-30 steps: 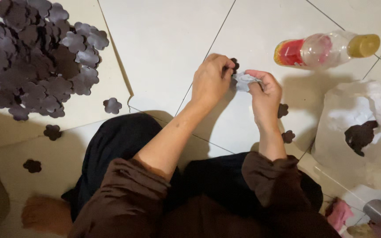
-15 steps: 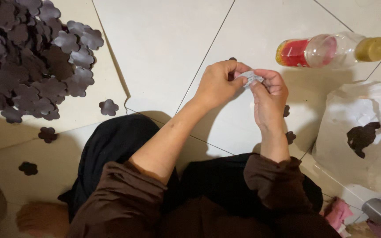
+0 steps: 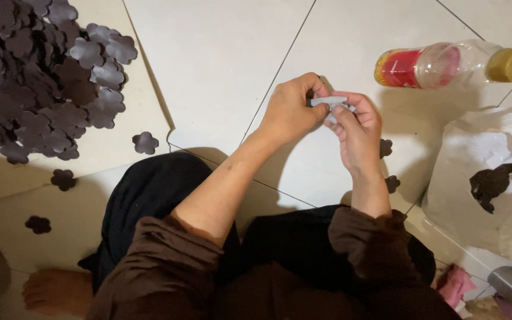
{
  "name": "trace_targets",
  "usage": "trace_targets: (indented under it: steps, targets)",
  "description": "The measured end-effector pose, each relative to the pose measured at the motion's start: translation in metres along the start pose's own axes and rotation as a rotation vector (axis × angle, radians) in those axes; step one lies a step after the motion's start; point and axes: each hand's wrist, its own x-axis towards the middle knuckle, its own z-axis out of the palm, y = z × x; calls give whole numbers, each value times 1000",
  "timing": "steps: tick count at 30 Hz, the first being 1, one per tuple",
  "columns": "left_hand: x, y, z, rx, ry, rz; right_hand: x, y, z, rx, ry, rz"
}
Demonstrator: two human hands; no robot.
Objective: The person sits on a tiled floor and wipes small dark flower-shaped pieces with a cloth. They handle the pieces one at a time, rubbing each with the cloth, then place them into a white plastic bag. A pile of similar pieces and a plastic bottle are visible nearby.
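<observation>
Both hands, left hand (image 3: pixel 291 112) and right hand (image 3: pixel 357 127), had risen slightly off the floor, each grip pinched shut on the small grey piece (image 3: pixel 329 102).

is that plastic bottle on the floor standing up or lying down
Lying down: the bottle rests on its side on the tile floor, yellow cap pointing right.

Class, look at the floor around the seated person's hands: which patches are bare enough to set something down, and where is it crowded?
The widest bare patch is the white tile between the pile of dark flower-shaped cutouts and the left hand. A narrower strip lies between the right hand and the plastic bottle. Crowded: the cutout pile at upper left, and the white plastic bag at right.
</observation>
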Motion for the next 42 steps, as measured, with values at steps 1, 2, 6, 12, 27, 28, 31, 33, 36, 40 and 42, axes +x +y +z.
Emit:
trace_targets:
  steps: [1, 2, 6, 12, 27, 28, 31, 33, 36, 40, 42]
  targets:
    - [0, 0, 0, 16, -6, -23, 1, 2, -1, -22, 31, -21]
    - [0, 1, -1, -11, -13, -24, 2, 4, -3, -45, 63, -43]
    - [1, 0, 0, -81, -22, -21, 6, 7, -6, -162, 189, -121]
    - [4, -4, 0, -205, 59, -1, 1, -1, -8, 5, 20, -129]
    - [6, -7, 1, -224, -135, -5, 1, -6, 3, -61, -38, -44]
    - [5, -5, 0, -184, -150, -36, 1, -5, 3, -58, -35, -51]
    - [2, 6, -2, -356, -159, -92, 2, 1, -1, -66, -42, -81]
    - [-1, 12, -5, -274, -145, 45, 3, 6, -6, -94, -59, -114]
    - [-2, 18, -8, -161, -94, 136, 6, 10, -11, -20, -7, -59]
    - [-2, 19, -8, -124, -111, -4, 7, 10, -13, -89, 53, -41]
    - [-2, 17, -6, -111, -33, 20, 7, 9, -12, -86, 92, -64]
